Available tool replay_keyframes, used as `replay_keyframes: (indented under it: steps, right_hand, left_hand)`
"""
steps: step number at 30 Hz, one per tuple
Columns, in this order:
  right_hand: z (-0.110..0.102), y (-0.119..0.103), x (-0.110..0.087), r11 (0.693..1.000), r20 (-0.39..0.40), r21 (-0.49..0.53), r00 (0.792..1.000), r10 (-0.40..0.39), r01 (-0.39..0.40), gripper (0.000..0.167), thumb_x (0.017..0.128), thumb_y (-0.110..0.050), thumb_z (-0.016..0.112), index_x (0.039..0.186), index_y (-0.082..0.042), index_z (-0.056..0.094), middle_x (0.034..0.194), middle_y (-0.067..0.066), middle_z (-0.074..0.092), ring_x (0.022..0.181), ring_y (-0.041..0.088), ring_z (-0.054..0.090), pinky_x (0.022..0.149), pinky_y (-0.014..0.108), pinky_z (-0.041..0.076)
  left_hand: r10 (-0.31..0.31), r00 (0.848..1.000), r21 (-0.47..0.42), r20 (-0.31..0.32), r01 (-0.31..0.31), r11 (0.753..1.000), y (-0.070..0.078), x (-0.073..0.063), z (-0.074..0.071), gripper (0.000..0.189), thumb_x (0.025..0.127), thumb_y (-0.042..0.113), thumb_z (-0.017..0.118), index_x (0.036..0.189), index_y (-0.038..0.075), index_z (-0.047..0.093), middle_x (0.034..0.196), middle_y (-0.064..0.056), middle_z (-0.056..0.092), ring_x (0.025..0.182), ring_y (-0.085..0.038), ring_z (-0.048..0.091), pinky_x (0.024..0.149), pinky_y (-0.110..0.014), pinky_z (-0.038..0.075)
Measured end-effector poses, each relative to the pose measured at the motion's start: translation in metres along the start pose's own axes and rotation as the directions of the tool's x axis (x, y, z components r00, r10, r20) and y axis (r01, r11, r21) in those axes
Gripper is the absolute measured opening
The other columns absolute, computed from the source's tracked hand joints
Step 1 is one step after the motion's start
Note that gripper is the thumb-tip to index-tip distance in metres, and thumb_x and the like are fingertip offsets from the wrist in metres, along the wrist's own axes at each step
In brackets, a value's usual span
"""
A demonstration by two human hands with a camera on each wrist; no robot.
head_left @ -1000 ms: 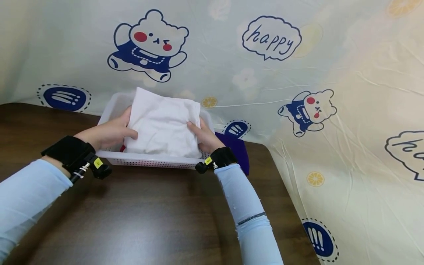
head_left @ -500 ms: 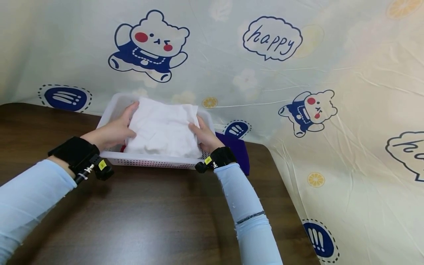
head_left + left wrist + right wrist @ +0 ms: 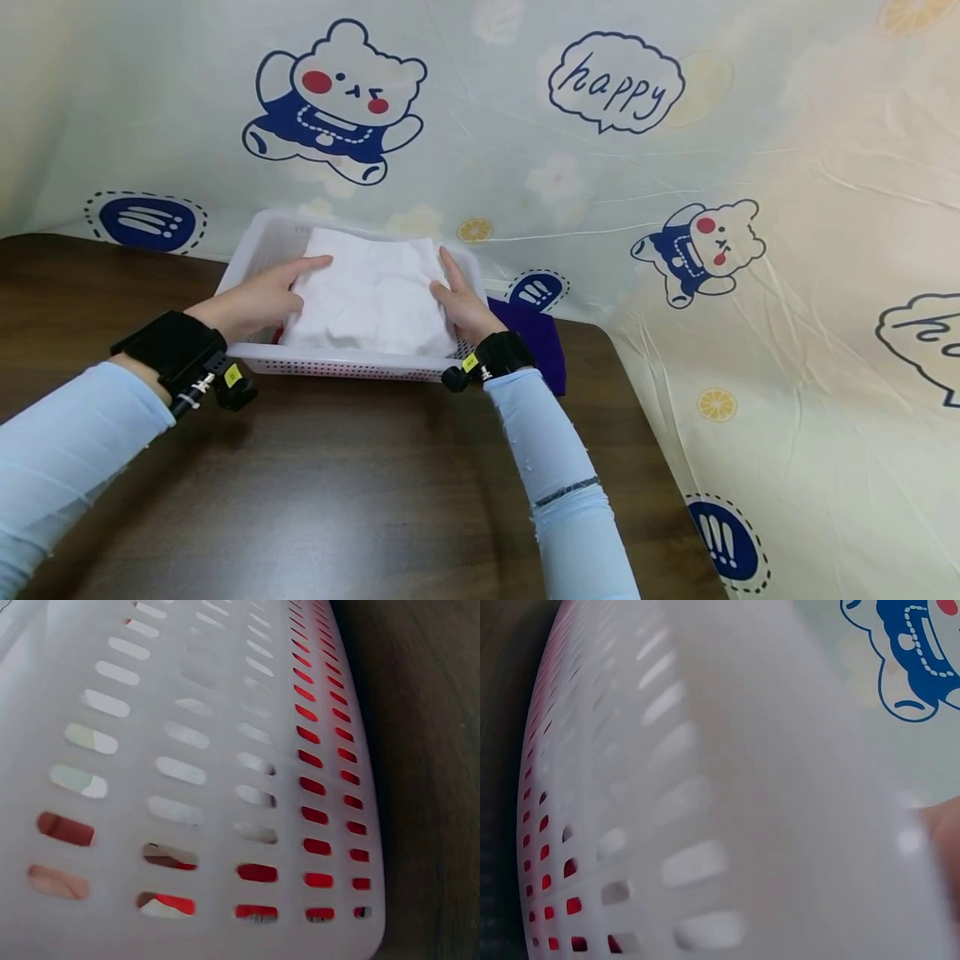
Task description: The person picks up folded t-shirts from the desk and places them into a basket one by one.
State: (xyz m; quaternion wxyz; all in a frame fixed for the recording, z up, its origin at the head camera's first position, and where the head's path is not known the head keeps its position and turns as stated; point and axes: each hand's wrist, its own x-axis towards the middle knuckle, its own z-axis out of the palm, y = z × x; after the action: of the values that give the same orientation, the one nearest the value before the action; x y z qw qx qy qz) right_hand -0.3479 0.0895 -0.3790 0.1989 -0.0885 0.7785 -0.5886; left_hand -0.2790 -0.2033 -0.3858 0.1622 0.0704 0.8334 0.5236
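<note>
A folded white cloth (image 3: 367,296) lies flat in a white plastic basket (image 3: 345,367) with slotted walls. My left hand (image 3: 258,297) is at the cloth's left side, index finger stretched over its upper left part and thumb at its edge. Along the right edge lies my right hand (image 3: 467,310), with its index finger pointing away and its thumb on the cloth. Something red (image 3: 313,815) shows through the basket's slots in the left wrist view, beneath the white cloth. The basket wall (image 3: 765,825) fills most of the right wrist view, hiding nearly all of that hand.
A purple cloth (image 3: 538,346) lies on the brown wooden table (image 3: 360,483) just right of the basket. Behind the table hangs a pale sheet (image 3: 480,125) printed with cartoon bears, right at the basket's far side.
The white cloth's far edge has come down into the basket. My left index finger has moved from the cloth's left edge onto its top. My right fingers have straightened along the right edge.
</note>
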Motion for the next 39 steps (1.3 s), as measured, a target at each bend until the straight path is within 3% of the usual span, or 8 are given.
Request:
replay_keyframes:
  steps: [4,8,13,22,26,29,34,39]
  right_hand:
    - [-0.001,0.003,-0.001,0.997,0.027,-0.069,0.999,0.018,-0.016,0.066,0.108,-0.010,0.044,0.162,-0.037,0.018,0.170,-0.006,0.004,0.152,0.022,0.018,0.119,0.048,0.029]
    - [-0.003,0.006,-0.005,0.984,0.098,-0.149,0.989,0.109,-0.094,0.059,0.106,-0.015,0.052,0.159,-0.032,0.033,0.168,-0.006,0.017,0.146,0.022,0.032,0.113,0.049,0.038]
    - [-0.005,0.007,-0.009,0.971,0.156,-0.225,0.981,0.115,-0.078,0.057,0.104,-0.021,0.059,0.157,-0.028,0.039,0.166,-0.003,0.024,0.144,0.021,0.034,0.114,0.044,0.039]
    - [-0.008,0.008,-0.011,0.905,0.176,-0.425,0.982,0.071,0.010,0.072,0.089,-0.011,0.078,0.152,-0.028,0.047,0.162,-0.002,0.033,0.139,0.020,0.035,0.119,0.044,0.030]
    - [-0.006,0.010,-0.011,0.853,0.121,-0.522,0.989,0.080,-0.005,0.069,0.089,-0.015,0.079,0.151,-0.026,0.050,0.159,0.001,0.039,0.138,0.022,0.037,0.119,0.047,0.029]
    - [-0.003,0.009,-0.010,0.800,0.105,-0.600,0.987,0.119,-0.032,0.076,0.088,-0.023,0.079,0.155,-0.026,0.043,0.162,0.001,0.036,0.142,0.022,0.035,0.121,0.048,0.025]
    - [-0.001,0.007,-0.008,0.744,0.141,-0.668,0.977,0.161,-0.026,0.091,0.088,-0.026,0.080,0.162,-0.024,0.028,0.167,-0.002,0.026,0.151,0.018,0.024,0.124,0.044,0.018]
    - [-0.001,0.006,-0.006,0.726,0.165,-0.687,0.962,0.216,-0.045,0.100,0.086,-0.022,0.083,0.164,-0.026,0.019,0.169,-0.004,0.016,0.153,0.016,0.018,0.124,0.042,0.020]
  left_hand:
    - [-0.055,0.998,0.069,0.042,0.052,0.996,-0.001,0.003,0.003,0.087,0.093,-0.005,0.047,0.163,0.011,-0.002,0.165,-0.028,-0.006,0.137,-0.048,0.016,0.114,-0.071,0.012]
    - [-0.076,0.994,0.135,0.085,0.064,0.989,-0.003,0.001,0.005,0.083,0.099,0.012,0.056,0.162,0.004,0.002,0.163,-0.033,0.002,0.136,-0.050,0.019,0.112,-0.074,0.012]
    - [-0.019,0.993,0.234,0.116,-0.008,0.972,-0.004,-0.002,0.006,0.093,0.096,0.027,0.069,0.160,0.000,0.008,0.162,-0.031,0.010,0.139,-0.049,0.022,0.114,-0.074,0.011]
    - [-0.006,0.999,0.160,0.043,-0.001,0.987,-0.005,0.001,0.008,0.065,0.102,0.003,0.047,0.158,-0.004,0.015,0.161,-0.035,0.011,0.146,-0.053,0.014,0.114,-0.072,0.012]
    - [0.002,0.998,0.378,0.057,-0.023,0.925,-0.006,0.000,0.009,0.060,0.100,0.009,0.052,0.150,-0.015,0.029,0.154,-0.040,0.027,0.142,-0.056,0.024,0.114,-0.070,0.018]
    - [-0.003,0.997,0.494,0.073,-0.034,0.869,-0.006,0.000,0.011,0.071,0.097,0.021,0.064,0.144,-0.022,0.033,0.152,-0.045,0.021,0.142,-0.058,0.018,0.114,-0.069,0.018]
    - [0.020,0.998,0.484,0.053,-0.043,0.874,-0.005,0.001,0.012,0.088,0.088,0.026,0.078,0.140,-0.028,0.031,0.156,-0.045,-0.009,0.146,-0.058,-0.003,0.117,-0.067,0.010]
    - [-0.010,0.995,0.509,0.097,-0.041,0.860,-0.002,-0.001,0.010,0.096,0.088,0.035,0.078,0.145,-0.024,0.027,0.156,-0.044,0.005,0.145,-0.057,0.013,0.116,-0.067,0.016]
